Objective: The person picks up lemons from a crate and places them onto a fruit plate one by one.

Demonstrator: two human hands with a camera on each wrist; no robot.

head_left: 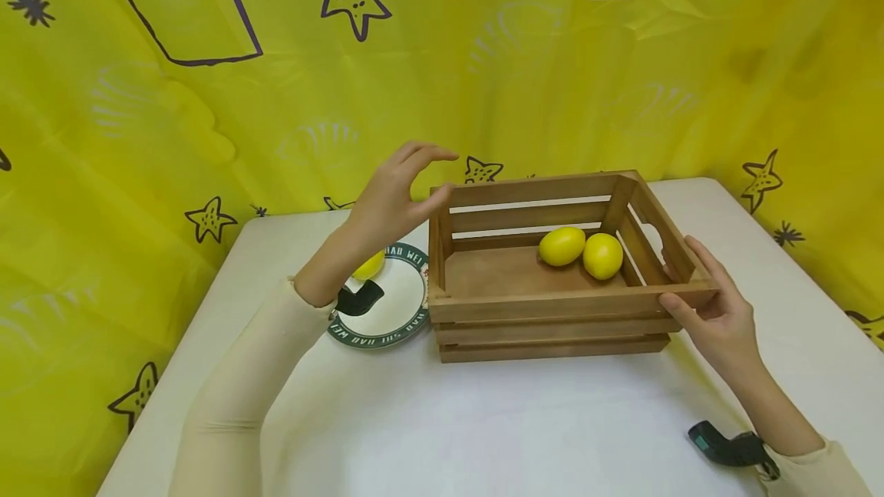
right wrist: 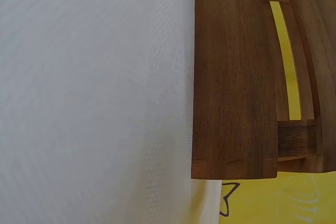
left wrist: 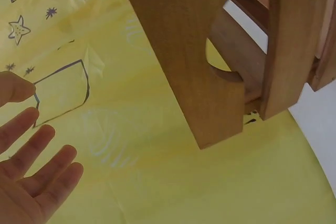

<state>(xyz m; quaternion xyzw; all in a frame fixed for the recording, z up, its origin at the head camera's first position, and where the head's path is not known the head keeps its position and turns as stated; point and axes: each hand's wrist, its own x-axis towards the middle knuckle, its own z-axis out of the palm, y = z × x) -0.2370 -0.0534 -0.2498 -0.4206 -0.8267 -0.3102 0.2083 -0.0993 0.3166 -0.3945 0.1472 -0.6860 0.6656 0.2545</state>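
— While the wooden crate sat on the white table, what was in it?

— Two lemons, touching each other at its far right. A third lemon lay on the green-rimmed plate just left of the crate, half hidden by the left forearm.

— And the hands?

— The right hand gripped the crate's near-right corner, thumb along the front slat and fingers on the end wall. The left hand hovered spread wide and holding nothing at the far-left corner, apparently just clear of the wood.

— What could have gone wrong?

— Lifted or dragged by that one corner, the crate would probably have tilted, sending the lemons rolling, or swung left into the plate. A yellow star-printed cloth hung behind.
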